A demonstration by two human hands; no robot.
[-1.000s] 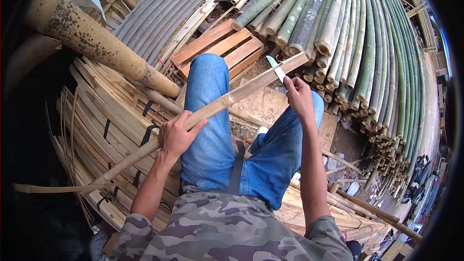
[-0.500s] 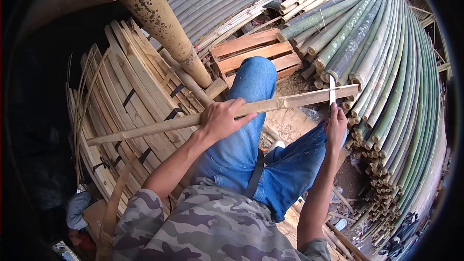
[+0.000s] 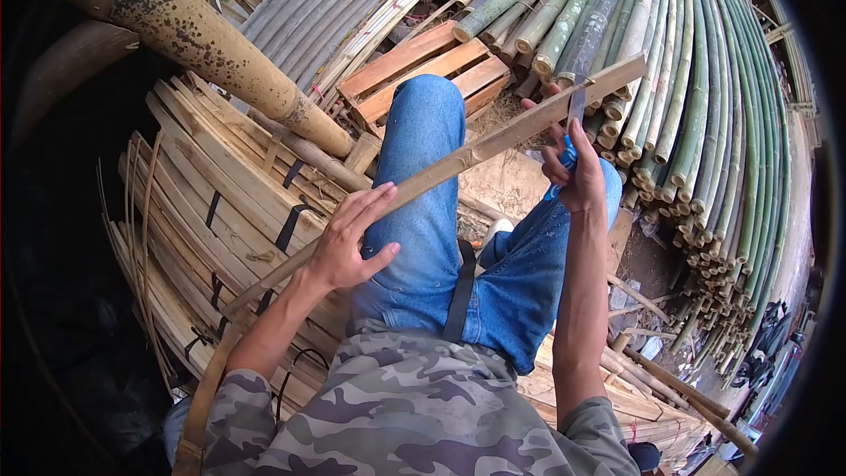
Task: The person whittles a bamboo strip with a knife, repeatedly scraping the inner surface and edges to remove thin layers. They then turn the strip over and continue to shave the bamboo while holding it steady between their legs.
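A long bamboo strip (image 3: 476, 152) lies slanted across my raised knee, its far end up at the right. My left hand (image 3: 350, 238) rests on the strip near my thigh, thumb spread away from the fingers. In my right hand (image 3: 573, 166) is a knife (image 3: 567, 159) with a blue handle, its blade upright against the strip near the far end. Some fingers of that hand reach up behind the strip.
Stacked split bamboo slats (image 3: 211, 203) with black straps are on the left. A thick spotted bamboo pole (image 3: 220, 53) slants above them. Beyond my knee is a wooden crate (image 3: 414, 62). Long green bamboo poles (image 3: 705, 106) fill the right side.
The strip has tilted more steeply, its far end higher. My left hand has moved left and down along with it. My right hand has shifted left and up, and the blue handle now shows.
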